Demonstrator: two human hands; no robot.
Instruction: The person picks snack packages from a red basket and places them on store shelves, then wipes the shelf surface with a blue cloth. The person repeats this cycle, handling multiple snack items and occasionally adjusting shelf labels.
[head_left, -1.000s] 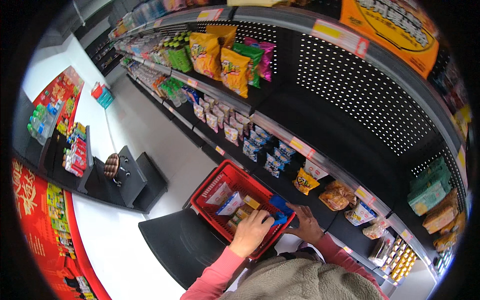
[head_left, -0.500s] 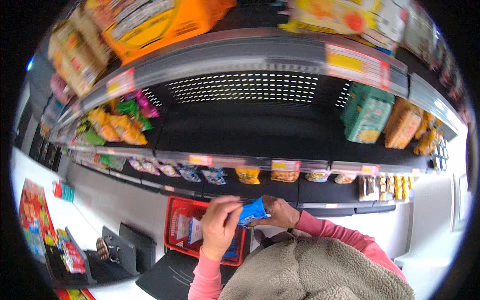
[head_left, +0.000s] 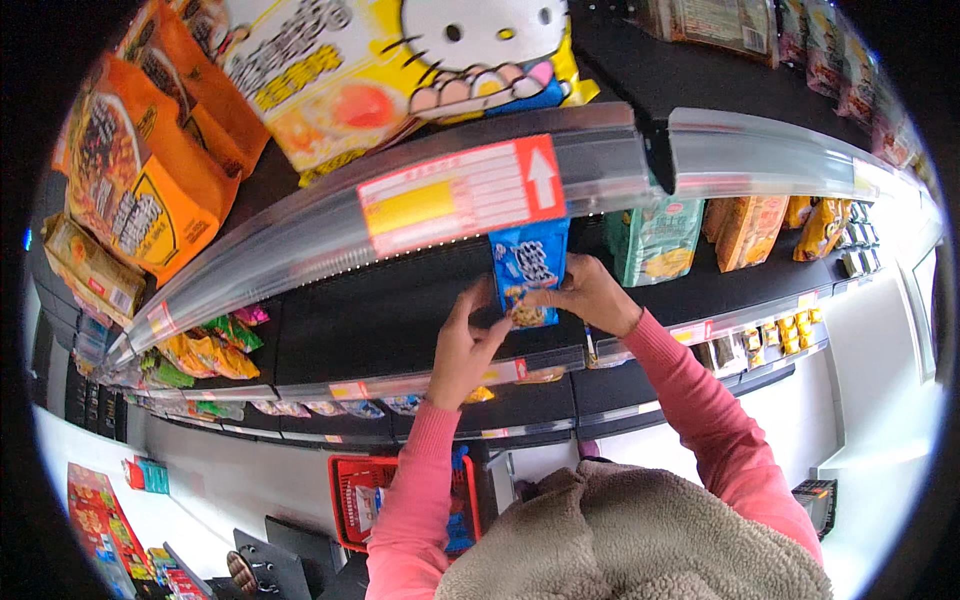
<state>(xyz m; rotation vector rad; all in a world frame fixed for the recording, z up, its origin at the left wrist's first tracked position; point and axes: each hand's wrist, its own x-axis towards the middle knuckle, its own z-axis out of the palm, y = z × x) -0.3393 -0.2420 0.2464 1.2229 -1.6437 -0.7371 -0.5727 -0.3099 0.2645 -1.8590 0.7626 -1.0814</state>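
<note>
A blue snack bag (head_left: 530, 265) stands upright over the middle black shelf (head_left: 400, 310), its top edge just beneath the upper shelf's price rail. My left hand (head_left: 464, 345) grips its lower left side, thumb in front. From the right, my right hand (head_left: 597, 295) pinches it with the thumb across the front; the other fingers are partly behind it. Whether the bag's bottom touches the shelf, I cannot tell. Just right of my right hand stands a green bag (head_left: 655, 240), with an orange bag (head_left: 750, 232) beyond.
Overhead, a clear rail with a red-and-white price tag (head_left: 462, 195) runs across; orange packs (head_left: 150, 170) and a yellow-and-white pack (head_left: 340, 80) stand above it. Yellow bags (head_left: 205, 355) lie left on the middle shelf. Below is a red basket (head_left: 338, 500) with packages.
Both hands have risen from above the basket to the middle shelf, carrying the blue bag, which is now upright. The view has shifted closer to the upper shelf.
</note>
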